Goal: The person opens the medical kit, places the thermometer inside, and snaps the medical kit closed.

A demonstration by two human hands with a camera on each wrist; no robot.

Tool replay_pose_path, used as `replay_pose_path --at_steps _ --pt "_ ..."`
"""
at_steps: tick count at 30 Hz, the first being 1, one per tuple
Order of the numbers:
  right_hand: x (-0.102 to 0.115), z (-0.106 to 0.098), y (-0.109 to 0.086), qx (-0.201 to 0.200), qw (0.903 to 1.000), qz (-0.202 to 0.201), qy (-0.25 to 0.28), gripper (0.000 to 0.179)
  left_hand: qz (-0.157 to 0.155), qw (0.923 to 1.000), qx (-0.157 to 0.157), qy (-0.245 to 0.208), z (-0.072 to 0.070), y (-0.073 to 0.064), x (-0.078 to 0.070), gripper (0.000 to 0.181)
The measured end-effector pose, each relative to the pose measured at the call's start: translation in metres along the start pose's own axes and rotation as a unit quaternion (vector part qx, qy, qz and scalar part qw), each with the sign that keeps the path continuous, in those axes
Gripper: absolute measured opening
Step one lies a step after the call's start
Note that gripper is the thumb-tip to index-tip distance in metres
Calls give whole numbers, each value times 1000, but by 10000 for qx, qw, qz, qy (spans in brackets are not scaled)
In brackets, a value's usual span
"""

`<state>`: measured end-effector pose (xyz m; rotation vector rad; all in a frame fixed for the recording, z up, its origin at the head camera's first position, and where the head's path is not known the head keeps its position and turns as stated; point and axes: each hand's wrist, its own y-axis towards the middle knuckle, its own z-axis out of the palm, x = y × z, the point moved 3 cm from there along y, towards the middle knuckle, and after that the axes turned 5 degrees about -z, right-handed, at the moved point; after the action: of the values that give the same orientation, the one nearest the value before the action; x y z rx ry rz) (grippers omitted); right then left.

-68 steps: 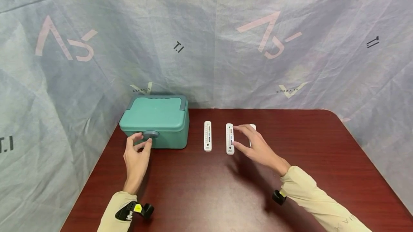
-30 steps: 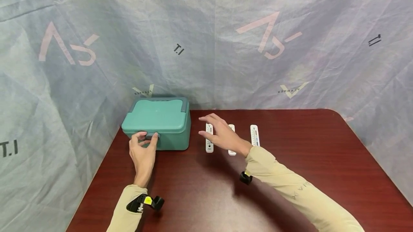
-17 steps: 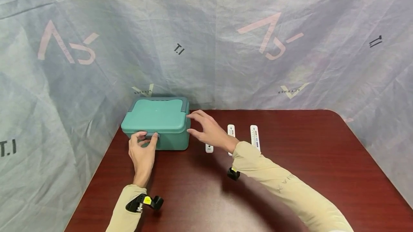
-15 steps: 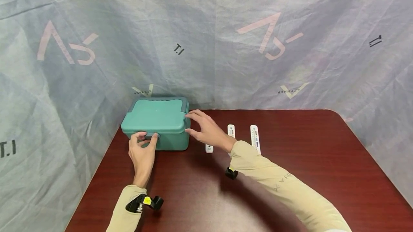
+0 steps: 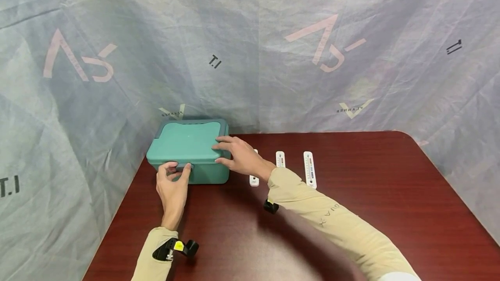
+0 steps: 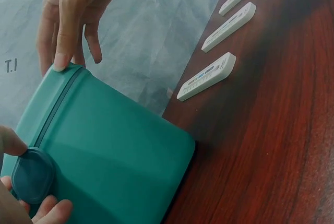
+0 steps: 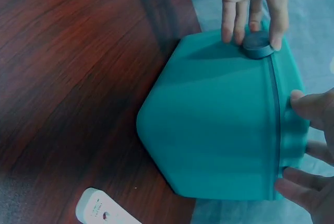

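A teal storage box [image 5: 191, 142] with its lid down stands at the back left of the table. My left hand [image 5: 172, 190] pinches the grey-blue latch [image 6: 32, 176] on the box's front, thumb on its upper edge and fingers below. At the lid's right front corner, my right hand [image 5: 244, 157] rests its fingertips and thumb, fingers spread and only slightly bent. Three white thermometers lie in a row to the right of the box: the nearest thermometer [image 5: 254, 181] is partly behind the right hand, then a middle thermometer [image 5: 280, 159] and a far right thermometer [image 5: 310, 169].
The dark red wooden table [image 5: 371, 176] has a rounded far right corner. A grey printed cloth [image 5: 250, 77] hangs behind and along both sides. Each sleeve carries a black wrist camera, such as the left wrist camera [image 5: 187, 248].
My right hand has moved left across the thermometers to the box lid and now touches its corner. The left hand, earlier just by the latch, has closed on it and stayed there.
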<state>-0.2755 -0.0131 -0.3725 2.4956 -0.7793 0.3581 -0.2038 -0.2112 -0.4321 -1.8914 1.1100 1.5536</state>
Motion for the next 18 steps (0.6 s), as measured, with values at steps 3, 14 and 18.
replay_pose_path --at_steps 3,14,18 --pt "0 -1 1 52 10000 -26 -46 38 -36 10000 31 -11 1 0 -1 44" --pt "4 4 -1 -175 9991 -80 -370 38 -101 9977 298 -608 4 2 -3 44" --pt "6 6 -2 -190 9988 -79 -445 38 -167 9960 331 -807 1 2 -2 43"
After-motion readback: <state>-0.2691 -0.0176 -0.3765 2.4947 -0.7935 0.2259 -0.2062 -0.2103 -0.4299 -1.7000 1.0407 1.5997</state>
